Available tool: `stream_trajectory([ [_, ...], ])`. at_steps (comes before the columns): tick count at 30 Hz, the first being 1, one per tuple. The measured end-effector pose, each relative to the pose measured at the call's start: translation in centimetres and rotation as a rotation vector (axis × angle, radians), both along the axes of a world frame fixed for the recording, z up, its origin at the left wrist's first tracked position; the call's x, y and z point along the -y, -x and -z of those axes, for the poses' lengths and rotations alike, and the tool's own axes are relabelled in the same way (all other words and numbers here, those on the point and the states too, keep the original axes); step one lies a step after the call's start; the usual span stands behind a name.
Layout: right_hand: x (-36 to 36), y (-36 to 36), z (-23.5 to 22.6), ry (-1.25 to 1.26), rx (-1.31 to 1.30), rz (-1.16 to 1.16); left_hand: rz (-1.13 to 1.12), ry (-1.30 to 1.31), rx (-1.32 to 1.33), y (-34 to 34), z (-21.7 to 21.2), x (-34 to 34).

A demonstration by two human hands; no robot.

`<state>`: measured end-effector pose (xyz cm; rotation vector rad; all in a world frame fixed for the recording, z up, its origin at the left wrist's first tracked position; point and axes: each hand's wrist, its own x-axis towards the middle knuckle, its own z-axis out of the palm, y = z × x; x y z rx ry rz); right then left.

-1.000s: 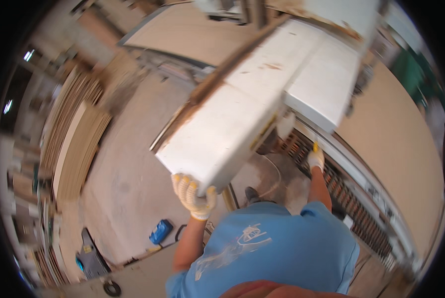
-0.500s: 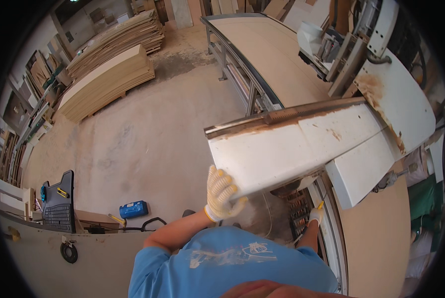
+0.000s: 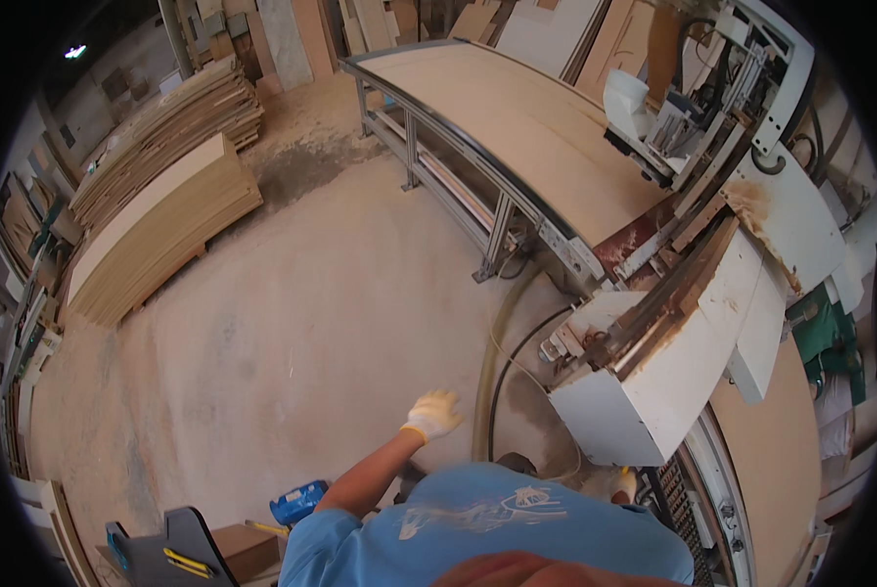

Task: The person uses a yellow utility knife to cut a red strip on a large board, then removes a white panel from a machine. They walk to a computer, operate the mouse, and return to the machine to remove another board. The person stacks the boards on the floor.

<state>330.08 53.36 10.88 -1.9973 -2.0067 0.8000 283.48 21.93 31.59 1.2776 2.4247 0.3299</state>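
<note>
My left hand (image 3: 431,415), in a cream knit work glove, hangs over the floor with its fingers loosely stretched and nothing in them. It is apart from the white machine housing (image 3: 609,423), whose box-shaped end stands to its right. My right hand (image 3: 624,481), gloved too, is low beside my body, near the machine's side rail (image 3: 717,494). Part of it is hidden behind my shirt, and its fingers are too unclear to read. A spot of yellow shows on it, which may be glove or a small object.
A long table with a tan board (image 3: 517,108) runs back from the machine. Hoses (image 3: 487,391) trail on the floor (image 3: 292,323). Stacked boards (image 3: 159,230) stand far left. Lower left are a blue object (image 3: 298,501) and a dark stand (image 3: 179,543) holding a yellow cutter (image 3: 190,563).
My left hand has let go of the white housing's end and moved down to the left. The view has shifted, and the housing now appears farther right. My right hand sits closer to my body.
</note>
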Motion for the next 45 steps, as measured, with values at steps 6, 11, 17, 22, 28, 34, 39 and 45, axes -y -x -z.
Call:
stream_trajectory([
  [6, 10.3, 16.0, 0.9, 0.192, 0.14, -0.408, -0.061, 0.422, 0.208, 10.9, 6.0, 9.8],
  [11, 6.0, 32.2, -4.0, 0.144, -0.133, -0.141, -0.09, 0.232, 0.273, 16.4, 6.2, 9.7],
  [17, -4.8, 48.0, -10.3, -0.006, -0.494, 0.091, -0.146, 0.036, 0.325, 27.7, 11.4, 12.6],
  [22, -12.6, 61.2, -14.0, 0.274, -0.919, 0.183, -0.566, 0.314, 0.415, 37.4, 15.8, 21.3],
  [28, -19.3, 77.9, -19.1, 0.412, -0.921, 0.043, -0.299, 0.532, 0.098, 41.7, 11.6, 27.8],
  [34, -22.2, 92.0, -24.4, 0.411, -0.825, -0.104, -0.481, 0.338, 0.196, 51.3, 10.9, 22.0],
  [39, -21.9, 103.1, -28.7, 0.318, -0.754, -0.256, -0.419, 0.193, 0.22, 61.3, 11.6, 15.3],
  [45, -22.0, 115.6, -32.8, 0.313, -0.599, -0.341, -0.06, 0.238, 0.047, 77.8, 13.0, 12.3],
])
